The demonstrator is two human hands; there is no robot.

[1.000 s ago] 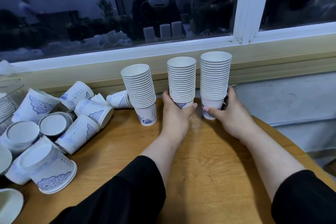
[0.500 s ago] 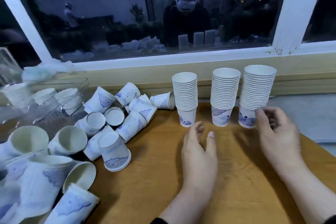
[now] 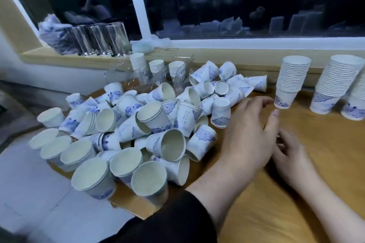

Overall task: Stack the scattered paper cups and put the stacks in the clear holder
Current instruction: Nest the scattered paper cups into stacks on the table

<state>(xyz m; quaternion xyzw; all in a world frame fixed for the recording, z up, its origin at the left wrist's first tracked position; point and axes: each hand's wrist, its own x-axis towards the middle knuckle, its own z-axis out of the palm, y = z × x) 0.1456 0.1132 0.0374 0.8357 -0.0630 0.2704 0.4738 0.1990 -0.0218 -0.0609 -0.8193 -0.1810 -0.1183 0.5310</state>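
the left hand [image 3: 245,136] and the right hand [image 3: 290,152] hover over the table [image 3: 296,203], fingers relaxed and holding nothing. scattered paper cups [image 3: 138,124] lie at left; three cup stacks [image 3: 292,81] stand far right; the clear holder [image 3: 158,73] is behind the pile.

White paper cups [image 3: 167,116] with blue floral print, tan wooden table [image 3: 296,193], black sleeve [image 3: 167,221]
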